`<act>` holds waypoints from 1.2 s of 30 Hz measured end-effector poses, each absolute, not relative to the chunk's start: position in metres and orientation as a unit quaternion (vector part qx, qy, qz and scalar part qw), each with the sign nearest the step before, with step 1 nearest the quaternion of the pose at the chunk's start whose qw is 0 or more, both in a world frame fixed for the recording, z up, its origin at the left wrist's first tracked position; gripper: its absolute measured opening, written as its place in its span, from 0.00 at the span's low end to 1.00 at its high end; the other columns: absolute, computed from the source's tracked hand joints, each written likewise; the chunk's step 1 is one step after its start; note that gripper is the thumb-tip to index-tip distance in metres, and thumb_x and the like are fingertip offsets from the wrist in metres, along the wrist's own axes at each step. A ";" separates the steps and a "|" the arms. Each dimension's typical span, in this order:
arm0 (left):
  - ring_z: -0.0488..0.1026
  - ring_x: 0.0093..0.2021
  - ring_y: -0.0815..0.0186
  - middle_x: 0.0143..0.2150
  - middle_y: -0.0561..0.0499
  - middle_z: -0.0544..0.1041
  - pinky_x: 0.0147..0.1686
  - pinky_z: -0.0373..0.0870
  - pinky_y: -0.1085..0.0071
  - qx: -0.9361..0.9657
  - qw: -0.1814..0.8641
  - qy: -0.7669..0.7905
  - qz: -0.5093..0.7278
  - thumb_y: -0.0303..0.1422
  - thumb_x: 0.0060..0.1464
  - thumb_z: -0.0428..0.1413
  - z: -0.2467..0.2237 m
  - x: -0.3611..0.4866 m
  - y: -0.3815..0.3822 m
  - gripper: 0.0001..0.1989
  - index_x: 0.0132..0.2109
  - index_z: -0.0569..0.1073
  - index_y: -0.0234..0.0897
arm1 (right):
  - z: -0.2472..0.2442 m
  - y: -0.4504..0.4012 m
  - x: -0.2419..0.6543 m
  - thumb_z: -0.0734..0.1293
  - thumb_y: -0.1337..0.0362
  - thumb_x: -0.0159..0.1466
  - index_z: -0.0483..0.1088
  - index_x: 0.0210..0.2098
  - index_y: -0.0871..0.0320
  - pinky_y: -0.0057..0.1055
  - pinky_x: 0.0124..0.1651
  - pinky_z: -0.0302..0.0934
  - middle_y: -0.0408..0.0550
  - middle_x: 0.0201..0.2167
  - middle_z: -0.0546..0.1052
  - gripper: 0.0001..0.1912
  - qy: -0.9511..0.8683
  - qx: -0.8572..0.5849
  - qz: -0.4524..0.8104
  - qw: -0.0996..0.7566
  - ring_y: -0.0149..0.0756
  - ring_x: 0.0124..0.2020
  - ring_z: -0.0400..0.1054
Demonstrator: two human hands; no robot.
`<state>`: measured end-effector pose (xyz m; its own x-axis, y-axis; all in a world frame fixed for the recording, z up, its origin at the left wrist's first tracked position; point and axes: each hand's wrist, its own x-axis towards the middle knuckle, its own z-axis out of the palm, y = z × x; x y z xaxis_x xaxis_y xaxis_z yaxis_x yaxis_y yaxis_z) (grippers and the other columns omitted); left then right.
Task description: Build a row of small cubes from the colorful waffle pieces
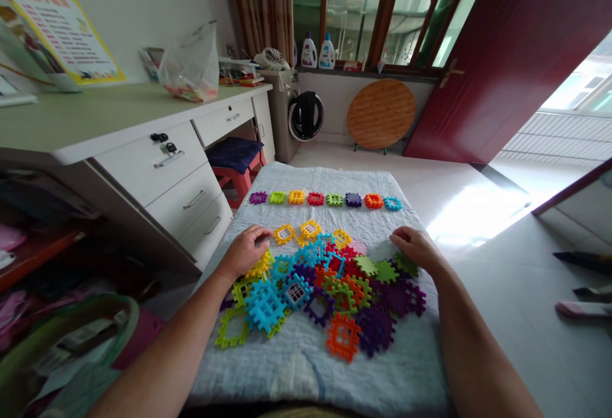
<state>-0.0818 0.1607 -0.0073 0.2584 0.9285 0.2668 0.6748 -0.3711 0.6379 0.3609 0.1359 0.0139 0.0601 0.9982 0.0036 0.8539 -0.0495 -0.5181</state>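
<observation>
Colourful notched plastic pieces lie in a loose pile on a cloth-covered table (306, 380). My left hand (245, 251) rests at the pile's left edge, fingers apart, near a yellow piece (284, 234) and holding nothing. At the right edge, beside green pieces (386, 271), my right hand (415, 246) lies with fingers slightly spread and nothing in them. Beyond the pile runs a row of several small blocks, from a purple block (258, 197) at the left to a blue block (393, 203) at the right. An orange piece (343, 337) lies at the pile's near side.
A white desk (129, 112) with drawers stands at the left, a plastic bag (191, 67) on it. A stool (235, 157) is tucked beside the desk. Farther back are a washing machine (282, 115) and a round wooden board (381, 114). A basket (127, 335) stands at lower left.
</observation>
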 end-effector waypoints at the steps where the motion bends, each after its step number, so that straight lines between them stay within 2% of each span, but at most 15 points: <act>1: 0.72 0.43 0.63 0.41 0.49 0.74 0.47 0.70 0.67 0.767 0.203 0.523 0.312 0.31 0.51 0.51 -0.008 -0.082 0.161 0.10 0.40 0.73 0.37 | 0.017 0.134 0.361 0.61 0.50 0.59 0.71 0.34 0.57 0.30 0.29 0.59 0.45 0.26 0.73 0.17 -0.661 -0.697 0.194 0.197 0.33 0.27 0.65; 6: 0.72 0.43 0.63 0.42 0.49 0.74 0.47 0.70 0.66 0.766 0.201 0.525 0.313 0.31 0.51 0.51 -0.010 -0.082 0.162 0.10 0.40 0.73 0.37 | 0.030 0.120 0.364 0.67 0.48 0.53 0.71 0.44 0.56 0.32 0.36 0.64 0.50 0.37 0.75 0.24 -0.685 -0.642 0.298 0.172 0.38 0.36 0.69; 9: 0.72 0.43 0.62 0.42 0.49 0.74 0.47 0.70 0.66 0.765 0.201 0.525 0.313 0.32 0.51 0.51 -0.010 -0.081 0.161 0.10 0.40 0.73 0.37 | 0.032 0.116 0.361 0.68 0.47 0.53 0.69 0.48 0.54 0.36 0.44 0.65 0.51 0.45 0.73 0.28 -0.711 -0.610 0.307 0.169 0.42 0.44 0.68; 13: 0.72 0.43 0.62 0.42 0.48 0.74 0.47 0.70 0.65 0.764 0.199 0.527 0.315 0.31 0.51 0.51 -0.009 -0.080 0.160 0.10 0.40 0.73 0.37 | 0.039 0.115 0.344 0.68 0.49 0.55 0.67 0.50 0.51 0.42 0.56 0.58 0.49 0.52 0.69 0.26 -0.768 -0.549 0.278 0.177 0.46 0.54 0.62; 15: 0.72 0.43 0.62 0.42 0.48 0.74 0.47 0.70 0.65 0.764 0.198 0.527 0.316 0.31 0.50 0.51 -0.009 -0.080 0.160 0.10 0.40 0.73 0.37 | 0.042 0.113 0.333 0.68 0.50 0.55 0.67 0.51 0.50 0.44 0.59 0.55 0.48 0.54 0.68 0.26 -0.795 -0.510 0.280 0.171 0.46 0.56 0.60; 22: 0.72 0.42 0.62 0.41 0.49 0.74 0.47 0.70 0.65 0.764 0.190 0.530 0.315 0.31 0.50 0.51 -0.007 -0.079 0.160 0.11 0.40 0.73 0.37 | 0.036 0.109 0.311 0.69 0.57 0.53 0.67 0.53 0.52 0.43 0.57 0.56 0.50 0.52 0.70 0.27 -0.821 -0.477 0.287 0.125 0.45 0.54 0.62; 26: 0.72 0.42 0.62 0.41 0.48 0.74 0.47 0.70 0.65 0.764 0.192 0.530 0.313 0.31 0.51 0.51 -0.007 -0.079 0.160 0.10 0.40 0.73 0.37 | 0.032 0.111 0.308 0.69 0.56 0.54 0.67 0.51 0.54 0.43 0.55 0.57 0.50 0.49 0.72 0.25 -0.810 -0.502 0.258 0.161 0.45 0.50 0.64; 32: 0.72 0.44 0.62 0.42 0.48 0.74 0.48 0.70 0.65 0.767 0.193 0.529 0.308 0.31 0.50 0.51 -0.008 -0.080 0.161 0.11 0.40 0.73 0.37 | 0.019 0.124 0.317 0.68 0.53 0.55 0.67 0.49 0.55 0.44 0.51 0.58 0.51 0.45 0.73 0.25 -0.756 -0.591 0.134 0.246 0.46 0.46 0.66; 36: 0.72 0.43 0.62 0.42 0.48 0.74 0.48 0.70 0.65 0.769 0.190 0.529 0.306 0.32 0.51 0.51 -0.007 -0.080 0.160 0.10 0.40 0.73 0.37 | 0.006 0.131 0.324 0.67 0.53 0.56 0.67 0.50 0.55 0.47 0.52 0.57 0.52 0.47 0.72 0.25 -0.747 -0.620 0.099 0.218 0.50 0.49 0.63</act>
